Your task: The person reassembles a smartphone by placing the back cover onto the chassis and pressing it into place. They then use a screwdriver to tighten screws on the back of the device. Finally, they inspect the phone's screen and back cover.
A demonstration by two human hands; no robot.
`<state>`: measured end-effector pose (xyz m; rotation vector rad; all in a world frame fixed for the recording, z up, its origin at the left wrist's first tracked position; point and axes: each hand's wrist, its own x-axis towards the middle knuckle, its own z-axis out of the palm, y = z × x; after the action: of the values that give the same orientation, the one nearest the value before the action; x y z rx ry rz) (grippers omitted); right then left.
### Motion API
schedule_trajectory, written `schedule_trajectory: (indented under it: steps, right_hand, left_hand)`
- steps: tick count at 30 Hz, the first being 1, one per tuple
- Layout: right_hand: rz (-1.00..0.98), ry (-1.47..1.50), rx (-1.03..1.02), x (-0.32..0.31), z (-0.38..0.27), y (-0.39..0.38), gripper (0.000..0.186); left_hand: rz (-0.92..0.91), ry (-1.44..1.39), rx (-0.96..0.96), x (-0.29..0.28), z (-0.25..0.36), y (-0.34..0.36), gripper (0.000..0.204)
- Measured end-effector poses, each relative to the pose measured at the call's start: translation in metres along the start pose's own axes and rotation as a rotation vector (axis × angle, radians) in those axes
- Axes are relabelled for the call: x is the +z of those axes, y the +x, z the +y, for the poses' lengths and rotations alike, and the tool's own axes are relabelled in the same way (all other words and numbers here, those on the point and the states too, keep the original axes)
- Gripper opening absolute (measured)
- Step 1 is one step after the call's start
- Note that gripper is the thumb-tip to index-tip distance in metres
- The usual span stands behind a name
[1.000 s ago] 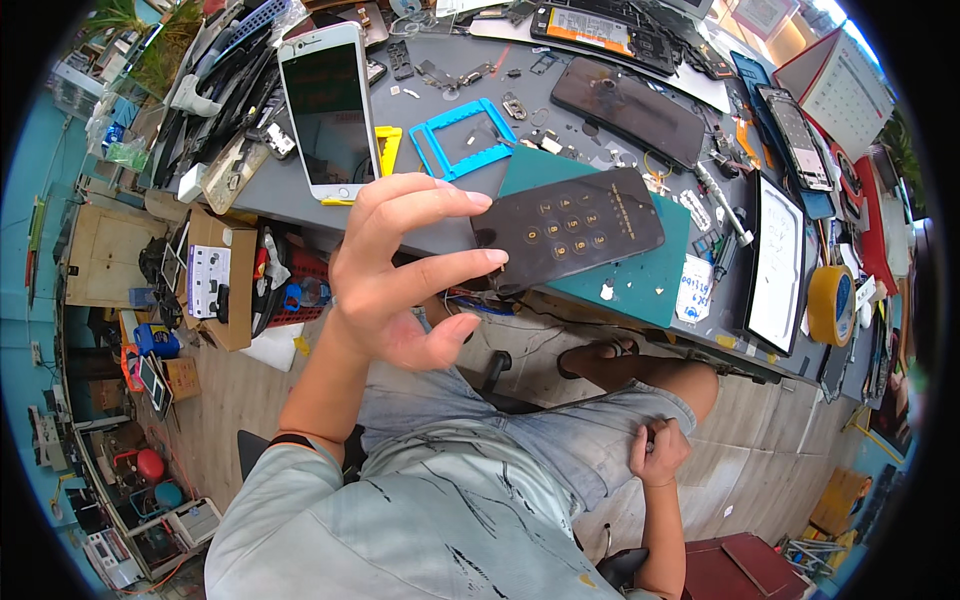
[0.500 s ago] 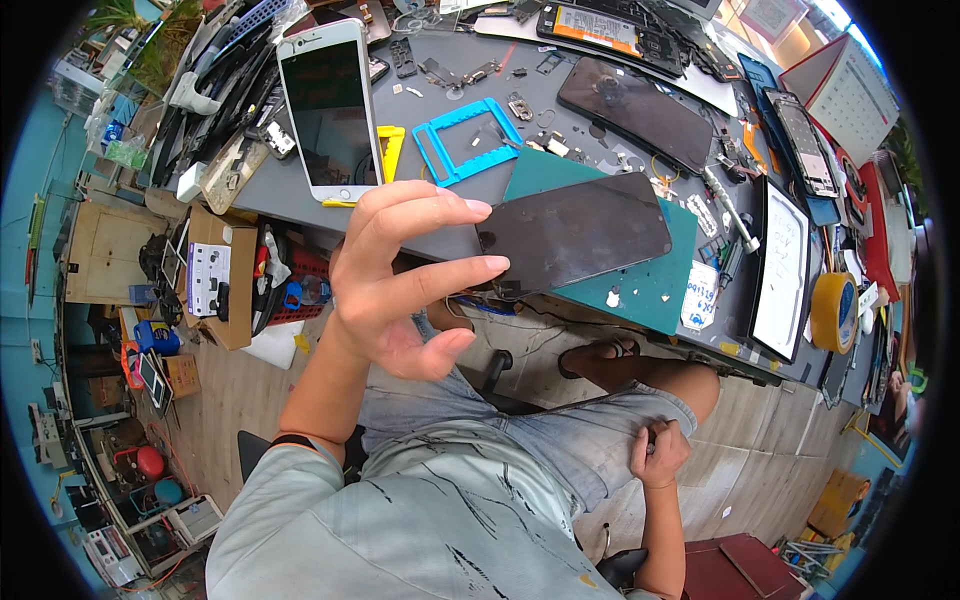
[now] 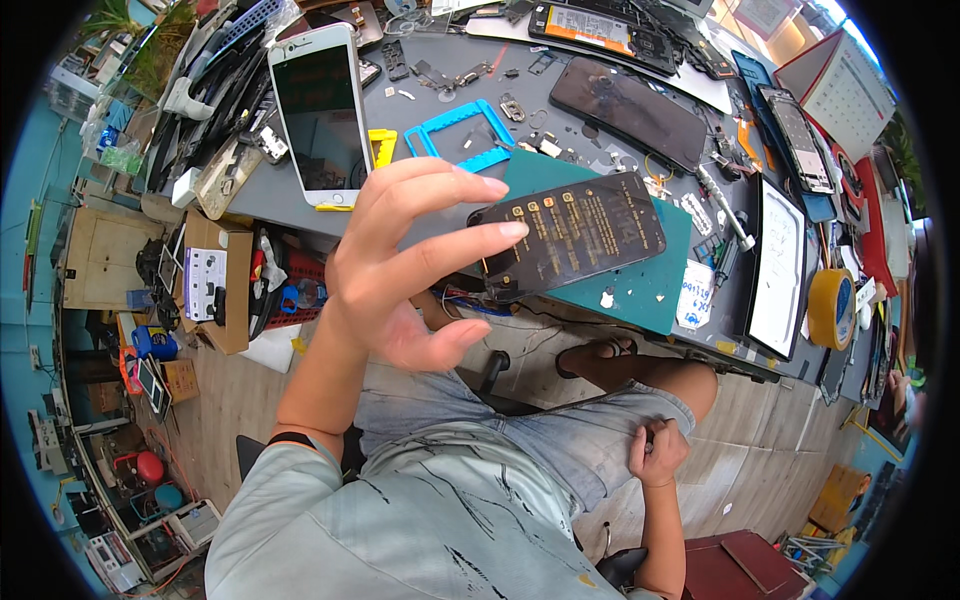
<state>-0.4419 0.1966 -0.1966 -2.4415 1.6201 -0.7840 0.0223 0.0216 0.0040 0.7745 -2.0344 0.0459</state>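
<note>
My left hand (image 3: 415,265) is held out over the bench's near edge with its fingers apart. Two fingertips overlap the left end of a dark smartphone (image 3: 590,235), whose screen shows icons and lines of text. Whether they touch the glass I cannot tell. The phone lies over a green mat (image 3: 650,300). On my thigh rests my right hand (image 3: 662,455), its fingers curled round something small and dark that I cannot make out. Left of the phone a white smartphone (image 3: 322,120) stands tilted up on a yellow stand (image 3: 382,148).
A blue plastic frame (image 3: 412,140) lies beyond my left hand. Another dark phone (image 3: 630,112) lies farther back among small loose parts. To the right are a white-faced, black-rimmed panel (image 3: 780,270) and a roll of yellow tape (image 3: 828,310).
The dark phone's screen has gone from black to lit, with icons and text. My left hand's fingers have shifted slightly up and right over it. My right hand has stayed put.
</note>
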Motion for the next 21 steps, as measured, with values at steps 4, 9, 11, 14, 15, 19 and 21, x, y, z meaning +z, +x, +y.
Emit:
schedule_trajectory:
  steps: [4,9,11,14,15,19,21]
  right_hand:
    - [-0.011,-0.003,0.002,-0.002,-0.002,0.003,0.012]
    - [-0.019,0.000,0.006,-0.002,-0.001,0.002,0.013]
    - [-0.021,-0.002,0.008,-0.001,-0.001,0.001,0.014]
    - [-0.021,-0.001,0.007,0.001,0.000,0.000,0.014]
    - [-0.016,0.000,0.004,0.001,0.000,0.002,0.014]
    - [-0.007,-0.013,0.005,0.001,-0.001,0.004,0.016]
    - [-0.007,-0.013,0.012,0.001,-0.001,0.004,0.017]
  left_hand:
    - [-0.006,-0.028,0.011,0.004,-0.007,0.012,0.060]
    - [0.008,-0.084,0.014,0.015,-0.016,0.016,0.065]
    - [0.002,-0.082,0.013,0.015,-0.017,0.015,0.066]
    - [0.022,-0.117,0.011,0.016,-0.019,0.013,0.066]
    - [0.027,-0.125,0.008,0.016,-0.020,0.013,0.066]
    - [0.039,-0.148,-0.004,0.017,-0.021,0.012,0.066]
    - [0.050,-0.159,-0.008,0.017,-0.021,0.011,0.065]
